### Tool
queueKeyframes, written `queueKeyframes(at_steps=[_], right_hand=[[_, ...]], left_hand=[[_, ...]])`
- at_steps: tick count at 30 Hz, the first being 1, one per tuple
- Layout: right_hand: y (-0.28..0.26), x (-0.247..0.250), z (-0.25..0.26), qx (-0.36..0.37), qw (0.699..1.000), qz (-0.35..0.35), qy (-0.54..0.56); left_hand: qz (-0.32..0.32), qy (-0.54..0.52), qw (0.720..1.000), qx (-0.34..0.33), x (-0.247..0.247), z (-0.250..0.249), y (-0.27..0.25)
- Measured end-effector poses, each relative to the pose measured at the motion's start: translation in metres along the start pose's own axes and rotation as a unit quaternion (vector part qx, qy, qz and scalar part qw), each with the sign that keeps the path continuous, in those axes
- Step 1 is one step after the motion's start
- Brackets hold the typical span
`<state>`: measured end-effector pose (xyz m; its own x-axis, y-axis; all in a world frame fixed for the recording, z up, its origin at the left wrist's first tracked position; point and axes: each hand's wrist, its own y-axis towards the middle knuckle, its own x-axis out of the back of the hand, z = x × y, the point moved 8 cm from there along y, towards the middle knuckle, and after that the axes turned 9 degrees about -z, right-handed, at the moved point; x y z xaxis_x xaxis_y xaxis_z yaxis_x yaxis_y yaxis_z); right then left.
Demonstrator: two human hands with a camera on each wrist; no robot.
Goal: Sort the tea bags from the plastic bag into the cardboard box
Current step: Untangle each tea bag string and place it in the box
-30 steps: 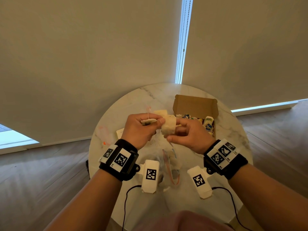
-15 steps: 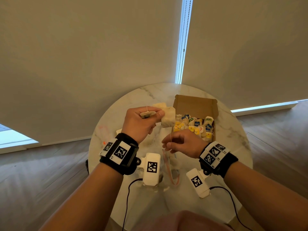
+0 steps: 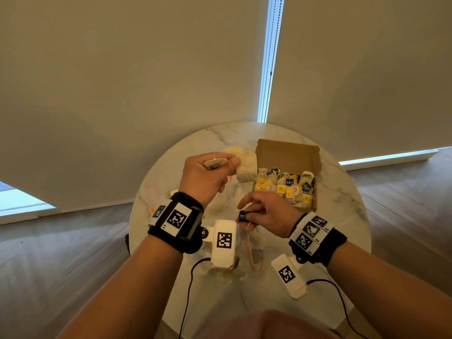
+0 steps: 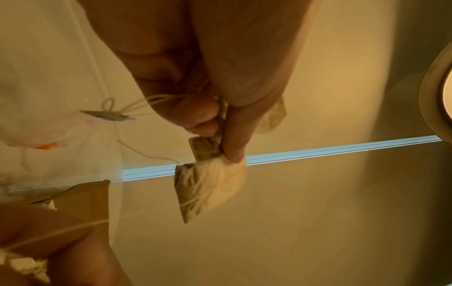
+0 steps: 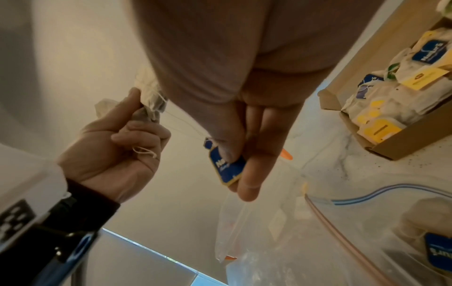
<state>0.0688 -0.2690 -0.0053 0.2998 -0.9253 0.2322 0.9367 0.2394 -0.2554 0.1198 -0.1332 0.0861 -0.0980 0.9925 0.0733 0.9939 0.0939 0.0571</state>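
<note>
The left hand (image 3: 208,177) pinches two tea bags (image 3: 245,166); the right hand (image 3: 266,212) pinches one blue tag (image 3: 242,216) beside one cardboard box (image 3: 288,152).

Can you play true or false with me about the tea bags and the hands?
1. The left hand holds tea bags. True.
2. The right hand pinches a red tag. False: the tag is blue.
3. The box is closed. False: it is open, with tea bags inside.
4. A string runs from the tag toward the held tea bags. True.
5. The plastic bag sits inside the box. False: it lies on the table, nearer the person.
</note>
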Motion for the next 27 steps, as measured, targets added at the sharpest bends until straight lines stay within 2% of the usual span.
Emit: queueKeyframes(at_steps=[3,6,8,10,13,19,27], right_hand=[[0.005,0.014,-0.006,0.006,0.998,-0.068,-0.004],[0.011,0.033,0.001,0.074,0.979,-0.145,-0.121],[0.013,0.039,0.007,0.085,0.972,-0.159,-0.152],[0.015,0.044,0.012,0.069,0.976,-0.158,-0.131],[0.016,0.057,0.026,0.067,0.975,-0.195,-0.088],[0.008,0.072,0.047,0.084,0.961,-0.259,0.05],[-0.005,0.073,0.068,0.133,0.954,-0.267,-0.004]], left_hand=[[0.005,0.0,1.0,0.005,0.0,0.001,-0.001],[0.022,-0.013,0.999,0.019,-0.001,0.003,-0.005],[0.043,-0.02,0.998,0.034,-0.004,0.006,-0.008],[0.071,-0.015,0.996,0.044,-0.007,0.01,-0.012],[0.103,0.003,0.993,0.051,-0.009,0.016,-0.018],[0.105,0.019,0.991,0.08,-0.006,0.038,-0.027],[0.086,0.037,0.992,0.086,-0.007,0.052,-0.029]])
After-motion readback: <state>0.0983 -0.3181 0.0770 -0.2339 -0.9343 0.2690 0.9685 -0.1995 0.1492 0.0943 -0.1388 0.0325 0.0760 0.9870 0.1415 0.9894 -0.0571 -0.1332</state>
